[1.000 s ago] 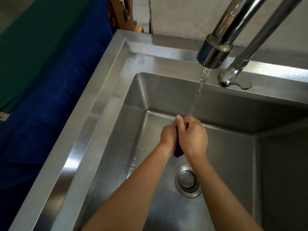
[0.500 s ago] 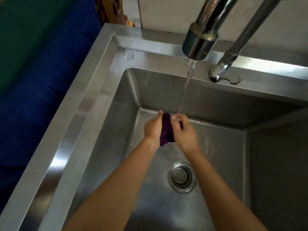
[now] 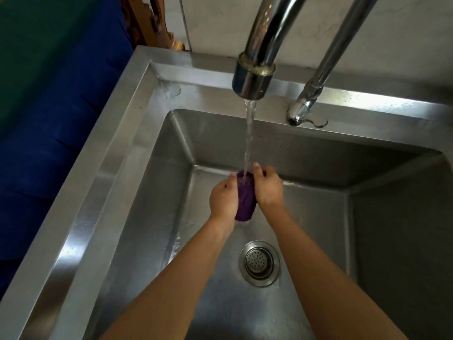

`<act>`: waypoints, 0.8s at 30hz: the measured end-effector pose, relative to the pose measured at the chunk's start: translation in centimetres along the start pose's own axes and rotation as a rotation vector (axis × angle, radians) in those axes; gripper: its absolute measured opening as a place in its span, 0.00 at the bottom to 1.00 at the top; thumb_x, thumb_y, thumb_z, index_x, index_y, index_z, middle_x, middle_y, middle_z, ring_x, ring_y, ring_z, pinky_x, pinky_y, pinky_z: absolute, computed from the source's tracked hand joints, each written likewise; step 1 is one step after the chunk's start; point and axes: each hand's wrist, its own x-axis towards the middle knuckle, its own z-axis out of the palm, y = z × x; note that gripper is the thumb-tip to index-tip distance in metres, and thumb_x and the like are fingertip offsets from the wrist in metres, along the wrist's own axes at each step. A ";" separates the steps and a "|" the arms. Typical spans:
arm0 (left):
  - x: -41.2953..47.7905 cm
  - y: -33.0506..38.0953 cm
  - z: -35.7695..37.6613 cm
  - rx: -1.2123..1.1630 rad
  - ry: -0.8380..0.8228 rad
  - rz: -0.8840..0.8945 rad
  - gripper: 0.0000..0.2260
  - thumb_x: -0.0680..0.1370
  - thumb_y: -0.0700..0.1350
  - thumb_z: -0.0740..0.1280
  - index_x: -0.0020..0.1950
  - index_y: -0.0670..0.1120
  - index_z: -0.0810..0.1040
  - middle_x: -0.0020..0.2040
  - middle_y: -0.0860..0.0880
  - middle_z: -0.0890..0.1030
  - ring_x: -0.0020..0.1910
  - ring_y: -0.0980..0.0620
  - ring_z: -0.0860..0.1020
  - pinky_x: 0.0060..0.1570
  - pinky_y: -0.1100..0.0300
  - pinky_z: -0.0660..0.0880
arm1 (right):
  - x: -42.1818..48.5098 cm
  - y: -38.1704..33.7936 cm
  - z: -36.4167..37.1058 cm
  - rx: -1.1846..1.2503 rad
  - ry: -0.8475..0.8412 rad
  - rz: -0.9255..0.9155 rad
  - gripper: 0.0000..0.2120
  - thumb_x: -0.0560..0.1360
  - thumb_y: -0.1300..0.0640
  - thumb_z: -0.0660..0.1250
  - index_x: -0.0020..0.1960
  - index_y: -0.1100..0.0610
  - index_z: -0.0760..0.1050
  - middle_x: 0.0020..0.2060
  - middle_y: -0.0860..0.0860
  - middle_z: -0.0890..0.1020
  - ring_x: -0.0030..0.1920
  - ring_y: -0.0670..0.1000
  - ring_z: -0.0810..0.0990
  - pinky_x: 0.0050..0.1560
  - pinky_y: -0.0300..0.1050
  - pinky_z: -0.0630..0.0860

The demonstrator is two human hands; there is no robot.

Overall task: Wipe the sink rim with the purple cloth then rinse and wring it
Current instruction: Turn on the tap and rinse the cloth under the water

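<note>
Now rinsing: the left hand (image 3: 224, 198) and right hand (image 3: 267, 188) clasp the purple cloth (image 3: 245, 200) from either side, its long axis upright beneath the tap's stream (image 3: 249, 133), above the sink (image 3: 117, 153) basin. Half a second earlier, the cloth sat just left of the stream.

I find no readable text, label, brand or number anywhere in my view; the steel sink (image 3: 117, 168), the tap (image 3: 255, 77) and the wall behind carry no legible markings.
</note>
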 end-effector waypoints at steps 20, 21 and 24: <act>0.2 2.1 -0.9 -0.437 -0.325 -0.192 0.10 0.69 0.50 0.73 0.44 0.45 0.80 0.41 0.45 0.83 0.41 0.46 0.82 0.46 0.52 0.79 | -3.3 -0.4 -1.2 0.372 -0.242 0.088 0.34 0.71 0.32 0.56 0.66 0.55 0.67 0.62 0.55 0.75 0.62 0.54 0.75 0.64 0.59 0.71; 0.0 2.6 -0.6 -0.384 -0.272 -0.127 0.09 0.69 0.50 0.74 0.42 0.45 0.80 0.40 0.45 0.82 0.40 0.46 0.81 0.45 0.52 0.79 | -3.9 -0.4 -1.2 0.540 -0.315 0.192 0.32 0.72 0.32 0.54 0.64 0.54 0.70 0.59 0.55 0.78 0.58 0.54 0.78 0.60 0.60 0.75; -1.2 3.3 0.0 -0.245 -0.178 0.078 0.04 0.72 0.46 0.71 0.38 0.48 0.79 0.35 0.48 0.81 0.37 0.50 0.80 0.41 0.57 0.78 | -5.2 -1.0 -1.2 0.667 -0.328 0.213 0.23 0.77 0.37 0.53 0.65 0.49 0.68 0.59 0.52 0.78 0.58 0.52 0.78 0.55 0.57 0.78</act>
